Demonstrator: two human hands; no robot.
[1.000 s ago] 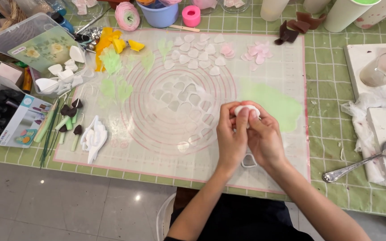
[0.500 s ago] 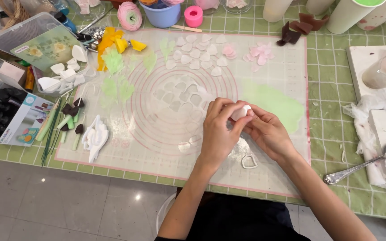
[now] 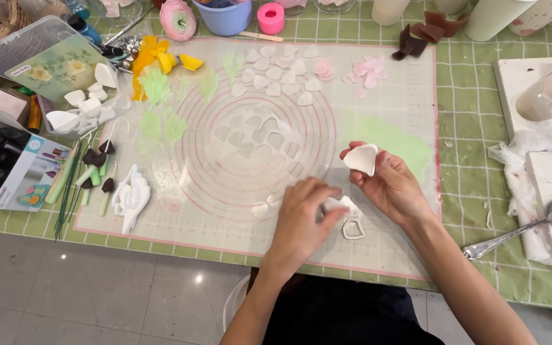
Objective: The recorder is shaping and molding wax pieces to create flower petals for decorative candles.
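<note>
White petal [image 3: 360,158] in right hand [image 3: 388,185]; left hand [image 3: 303,220] on mat [image 3: 225,211]

— A matt, soft white petal [image 3: 361,158] is held; a translucent, smooth silicone mat [image 3: 378,76] is seen beneath.

— Noted. Far right, a glossy metal spoon [image 3: 531,228]; checked green cloth [image 3: 474,128] is shown matt.

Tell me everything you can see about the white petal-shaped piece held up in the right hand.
The white petal piece is thin, smooth and matte, like rolled sugar paste or clay. It is broad and rounded, slightly cupped, and narrows toward the bottom. The right hand pinches it by its lower edge, holding it above the translucent work mat, apart from the other petals.
</note>
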